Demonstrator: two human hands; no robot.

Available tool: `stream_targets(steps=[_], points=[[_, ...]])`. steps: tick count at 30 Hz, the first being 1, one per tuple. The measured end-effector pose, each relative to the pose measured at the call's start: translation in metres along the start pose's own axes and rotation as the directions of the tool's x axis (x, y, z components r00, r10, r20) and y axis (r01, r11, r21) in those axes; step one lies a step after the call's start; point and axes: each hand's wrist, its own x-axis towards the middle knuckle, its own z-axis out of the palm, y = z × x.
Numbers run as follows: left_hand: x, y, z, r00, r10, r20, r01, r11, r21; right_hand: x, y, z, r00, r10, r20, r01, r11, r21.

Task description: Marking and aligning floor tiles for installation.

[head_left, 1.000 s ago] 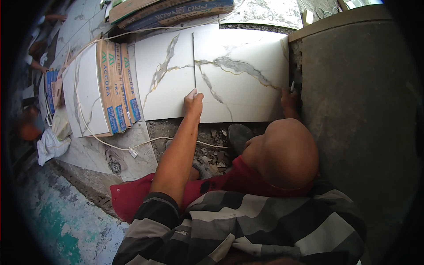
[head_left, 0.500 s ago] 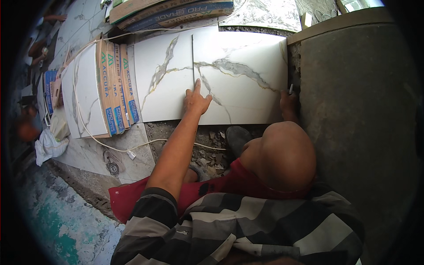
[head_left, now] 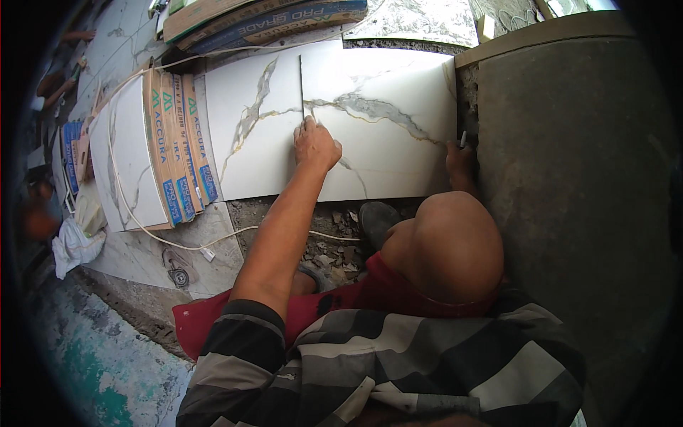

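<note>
Two large white marble-look tiles with grey and gold veins lie side by side before me, the left tile (head_left: pixel 245 117) meeting the right tile (head_left: pixel 391 128) along a dark seam. My left hand (head_left: pixel 316 144) rests at that seam with its fingers bent and drawn together. What its fingertips hold, if anything, is hidden. Beyond my bent knee, my right hand (head_left: pixel 461 162) is closed at the right tile's right edge. A slim whitish pen-like stick (head_left: pixel 464 138) juts up from its fingers; I cannot make out its exact kind.
Stacked cardboard tile boxes (head_left: pixel 174 142) stand left, topped by a white tile (head_left: pixel 122 153); more boxes (head_left: pixel 284 21) lie at the back. A pale cable (head_left: pixel 153 231) crosses the floor. Broken rubble (head_left: pixel 331 252) lies by my shoe. A dark slab (head_left: pixel 569 164) borders the right. People's arms show far left.
My left hand has shifted slightly up along the seam, and its outstretched index finger has bent in with the others. My right hand stays at the tile's right edge. The view has shifted slightly.
</note>
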Motion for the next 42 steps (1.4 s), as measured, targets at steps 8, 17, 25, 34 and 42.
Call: stream_targets(steps=[8, 17, 25, 34, 42], points=[[0.002, -0.009, 0.009, 0.992, 0.071, -0.102, -0.075, 0.996, -0.039, 0.005, 0.005, 0.006, 0.999, 0.013, -0.039, -0.013, 1.000, 0.009], [0.009, 0.000, 0.012, 0.999, -0.015, -0.036, 0.013, 0.999, -0.039, 0.008, 0.007, 0.010, 0.998, 0.040, -0.044, -0.038, 0.998, 0.043], [0.017, -0.004, 0.028, 0.953, 0.127, -0.276, -0.139, 0.990, -0.025, 0.012, 0.011, 0.015, 0.998, 0.023, -0.053, -0.021, 0.999, 0.034], [0.033, 0.002, 0.013, 0.989, 0.004, -0.145, -0.012, 0.998, -0.054, 0.015, 0.013, 0.017, 0.998, 0.039, -0.058, -0.035, 0.998, 0.059], [0.035, 0.000, 0.018, 0.976, 0.038, -0.215, -0.031, 0.999, 0.035, 0.006, 0.003, 0.009, 0.998, 0.032, -0.045, -0.030, 0.998, 0.050]])
